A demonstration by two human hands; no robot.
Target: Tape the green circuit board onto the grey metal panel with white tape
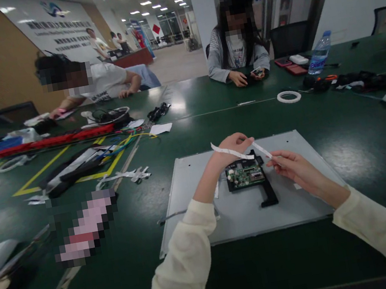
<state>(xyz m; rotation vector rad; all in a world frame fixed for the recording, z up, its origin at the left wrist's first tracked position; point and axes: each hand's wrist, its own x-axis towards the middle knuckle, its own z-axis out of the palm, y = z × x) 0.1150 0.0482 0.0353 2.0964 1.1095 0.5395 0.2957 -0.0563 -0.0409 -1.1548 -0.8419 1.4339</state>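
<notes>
My left hand (233,149) and my right hand (294,169) hold a thin white strip (242,151) between them, each pinching it above a grey metal panel (203,202) lying flat on the green table. The strip's loose end sticks out to the left of my left hand. Under the hands a green circuit board (245,175) sits in a black bracket (266,191) on the panel. Both arms wear cream sleeves.
A tape roll (288,96) and a water bottle (319,55) lie farther back on the right. Cables, a red bar (54,140) and black parts crowd the left side. Two people sit across the table, one holding a small device.
</notes>
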